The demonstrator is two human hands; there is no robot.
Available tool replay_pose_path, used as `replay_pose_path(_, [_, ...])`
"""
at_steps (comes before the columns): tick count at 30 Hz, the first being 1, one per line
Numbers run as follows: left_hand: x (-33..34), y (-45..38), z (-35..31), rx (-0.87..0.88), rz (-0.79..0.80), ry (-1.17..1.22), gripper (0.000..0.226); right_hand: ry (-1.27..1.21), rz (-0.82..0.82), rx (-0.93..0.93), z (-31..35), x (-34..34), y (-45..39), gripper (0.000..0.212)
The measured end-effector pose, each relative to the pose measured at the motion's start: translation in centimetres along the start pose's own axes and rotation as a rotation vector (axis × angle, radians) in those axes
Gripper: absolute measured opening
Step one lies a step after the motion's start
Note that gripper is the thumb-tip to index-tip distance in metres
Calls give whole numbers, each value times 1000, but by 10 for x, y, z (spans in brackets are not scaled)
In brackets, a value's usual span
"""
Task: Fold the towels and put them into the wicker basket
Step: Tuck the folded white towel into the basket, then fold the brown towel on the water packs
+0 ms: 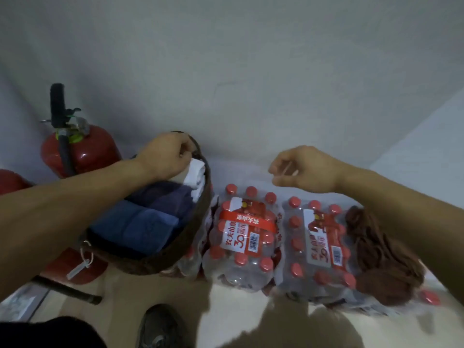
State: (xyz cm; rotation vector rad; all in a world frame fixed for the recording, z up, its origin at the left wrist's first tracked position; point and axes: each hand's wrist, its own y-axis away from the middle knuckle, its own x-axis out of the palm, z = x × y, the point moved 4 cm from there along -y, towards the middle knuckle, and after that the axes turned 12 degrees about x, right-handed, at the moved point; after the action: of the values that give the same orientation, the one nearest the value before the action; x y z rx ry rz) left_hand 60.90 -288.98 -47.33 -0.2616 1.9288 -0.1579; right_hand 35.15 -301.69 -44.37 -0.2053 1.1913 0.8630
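The dark wicker basket (150, 262) sits at left on packs of bottled water. Inside lie folded blue towels (140, 224), a purple-blue towel (170, 197) and a white towel (198, 177) at the far end. My left hand (165, 159) reaches over the basket's far rim, fingers curled at the rim beside the white towel. My right hand (306, 172) hovers in the air above the water packs, fingers loosely curled, holding nothing. A crumpled brown towel (381, 259) lies unfolded on the right water pack, under my right forearm.
Shrink-wrapped packs of red-capped water bottles (246, 237) stand along the grey wall. A red fire extinguisher (80, 151) stands at left behind the basket, another red one (10, 182) at the far left edge. My shoe (160, 327) is on the pale floor below.
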Motion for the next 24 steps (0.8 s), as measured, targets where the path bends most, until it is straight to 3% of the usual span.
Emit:
replay_pose_path(5, [40,-30,-126,198,198,135,14,6,39,260,-117,-21,87,18])
replay_pose_path(8, [86,-45,-207,280,334,240,13,-8,-33,410,-179,-28,122,16])
replay_pose_path(13, [182,-53,-314,275,398,355,14,-31,-142,579,-258,-17,168,21])
replay_pose_path(19, [266,-47,-378,259,506,442,71,-154,-5,701,-311,19,186,47])
replay_pose_path(21, [286,-43,-385,242,555,429,77,-172,71,689,-316,39,185,59])
replay_pose_path(24, [303,-38,-385,218,506,370,66,-193,102,688,-315,61,177,67])
